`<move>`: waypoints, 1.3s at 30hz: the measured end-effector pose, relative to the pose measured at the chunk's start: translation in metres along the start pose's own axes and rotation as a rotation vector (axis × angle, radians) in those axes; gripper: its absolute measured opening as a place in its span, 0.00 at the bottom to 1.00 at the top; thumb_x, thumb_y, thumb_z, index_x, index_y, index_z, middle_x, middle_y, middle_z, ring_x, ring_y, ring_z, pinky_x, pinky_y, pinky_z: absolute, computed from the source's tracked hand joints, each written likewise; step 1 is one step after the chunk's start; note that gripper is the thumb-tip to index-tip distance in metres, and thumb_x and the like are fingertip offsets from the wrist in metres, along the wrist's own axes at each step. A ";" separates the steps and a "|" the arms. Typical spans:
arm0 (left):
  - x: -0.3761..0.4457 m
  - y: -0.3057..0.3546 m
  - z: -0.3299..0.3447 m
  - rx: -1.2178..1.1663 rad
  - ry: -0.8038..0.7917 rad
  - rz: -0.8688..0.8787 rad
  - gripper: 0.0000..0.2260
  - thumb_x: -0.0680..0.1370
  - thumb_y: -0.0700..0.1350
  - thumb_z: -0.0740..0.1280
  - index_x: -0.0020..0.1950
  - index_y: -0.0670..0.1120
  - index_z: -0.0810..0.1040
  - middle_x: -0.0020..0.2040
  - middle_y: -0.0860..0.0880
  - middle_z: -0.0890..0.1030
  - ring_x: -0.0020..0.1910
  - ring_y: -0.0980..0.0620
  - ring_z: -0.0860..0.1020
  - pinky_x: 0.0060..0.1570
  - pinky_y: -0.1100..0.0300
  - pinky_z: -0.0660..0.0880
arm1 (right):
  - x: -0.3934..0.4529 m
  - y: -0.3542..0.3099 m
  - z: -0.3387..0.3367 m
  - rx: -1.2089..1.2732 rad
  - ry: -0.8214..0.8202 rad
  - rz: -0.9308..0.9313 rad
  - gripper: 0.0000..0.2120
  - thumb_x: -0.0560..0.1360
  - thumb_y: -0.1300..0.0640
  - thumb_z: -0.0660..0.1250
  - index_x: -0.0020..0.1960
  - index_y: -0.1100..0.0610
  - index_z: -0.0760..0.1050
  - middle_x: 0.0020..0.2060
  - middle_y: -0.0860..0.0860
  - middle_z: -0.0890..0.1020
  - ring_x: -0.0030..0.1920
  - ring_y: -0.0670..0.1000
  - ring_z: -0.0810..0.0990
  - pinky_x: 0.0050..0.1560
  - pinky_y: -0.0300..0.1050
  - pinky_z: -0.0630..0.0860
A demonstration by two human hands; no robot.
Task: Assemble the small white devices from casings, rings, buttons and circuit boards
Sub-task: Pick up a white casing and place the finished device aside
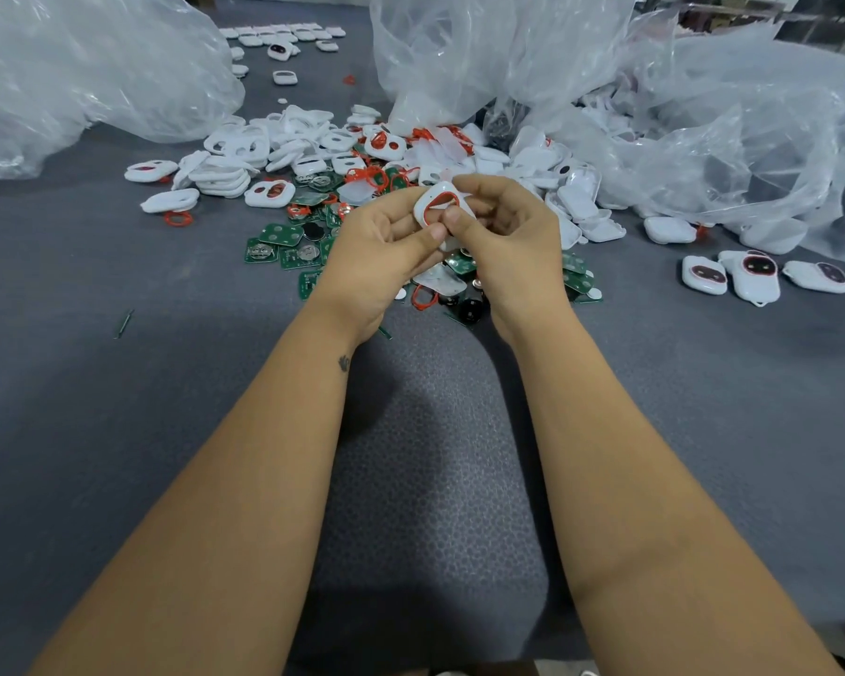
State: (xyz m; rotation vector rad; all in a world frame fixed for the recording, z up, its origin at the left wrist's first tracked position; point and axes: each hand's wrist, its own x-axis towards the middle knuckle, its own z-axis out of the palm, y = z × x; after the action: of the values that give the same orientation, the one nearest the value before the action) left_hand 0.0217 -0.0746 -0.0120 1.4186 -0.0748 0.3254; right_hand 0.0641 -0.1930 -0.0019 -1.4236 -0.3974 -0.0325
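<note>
While fingers (437, 232) pinch, casing (441, 207) sits between.

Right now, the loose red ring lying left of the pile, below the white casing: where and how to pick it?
Pinch the red ring across its near, bare arc, coming from above on the person's side. It lies flat on the grey mat, thin and open in the middle, so a fingertip pinch on the band suits it. Its far edge sits at a white casing, which crowds that side.

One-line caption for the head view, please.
Both hands, left hand and right hand, hold a white casing with a red ring above scattered circuit boards.
</note>
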 end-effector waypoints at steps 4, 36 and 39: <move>-0.003 0.003 0.003 0.079 0.040 0.063 0.15 0.78 0.29 0.63 0.59 0.45 0.79 0.47 0.52 0.85 0.51 0.55 0.83 0.48 0.66 0.77 | 0.002 0.002 -0.003 0.044 -0.041 0.043 0.09 0.77 0.66 0.65 0.55 0.62 0.81 0.49 0.56 0.84 0.52 0.52 0.81 0.58 0.49 0.78; -0.002 0.001 0.010 0.005 0.138 -0.028 0.09 0.76 0.29 0.68 0.51 0.42 0.76 0.51 0.43 0.81 0.47 0.49 0.83 0.48 0.59 0.80 | 0.003 -0.001 0.000 0.079 0.028 0.093 0.11 0.81 0.62 0.60 0.46 0.60 0.80 0.35 0.48 0.82 0.38 0.44 0.79 0.42 0.37 0.76; -0.002 0.004 0.010 -0.005 0.163 0.062 0.11 0.74 0.28 0.68 0.48 0.43 0.74 0.50 0.43 0.80 0.47 0.51 0.82 0.48 0.60 0.79 | 0.002 -0.001 -0.002 0.096 -0.008 0.130 0.12 0.78 0.67 0.61 0.39 0.56 0.76 0.28 0.44 0.78 0.29 0.40 0.74 0.32 0.31 0.70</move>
State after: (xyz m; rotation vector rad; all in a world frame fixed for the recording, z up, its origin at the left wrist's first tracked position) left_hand 0.0198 -0.0843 -0.0075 1.3824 0.0130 0.4908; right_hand 0.0666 -0.1949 -0.0004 -1.3526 -0.3086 0.0965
